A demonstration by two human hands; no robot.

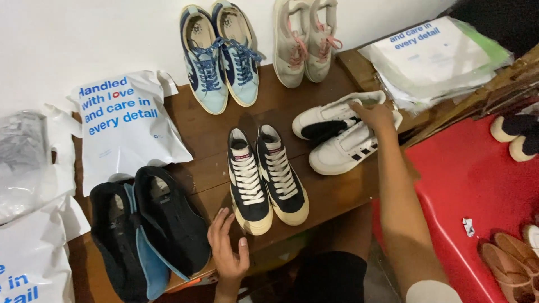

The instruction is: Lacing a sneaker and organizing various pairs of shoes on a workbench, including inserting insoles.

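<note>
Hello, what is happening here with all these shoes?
A person works over a wooden table with five pairs of shoes. The right hand rests on the white sneakers near the table's far right. The left hand lies open at the near edge, between the black shoes and the navy high-tops. White plastic bags lie beside them.

Dark brown wooden worktop [213, 134] set against a white wall. At the back, a pair of light blue sneakers [222, 56] with blue laces, beside a pair of beige sneakers [306, 42] with pink laces. In the middle, a pair of navy high-tops [266, 179] with white laces and cream soles. To the right, a pair of white sneakers [337, 132] with black stripes. At the front left, a pair of black shoes [149, 227] with blue lining. On the left edge, a white plastic mailing bag [126, 126] with blue print.
</note>
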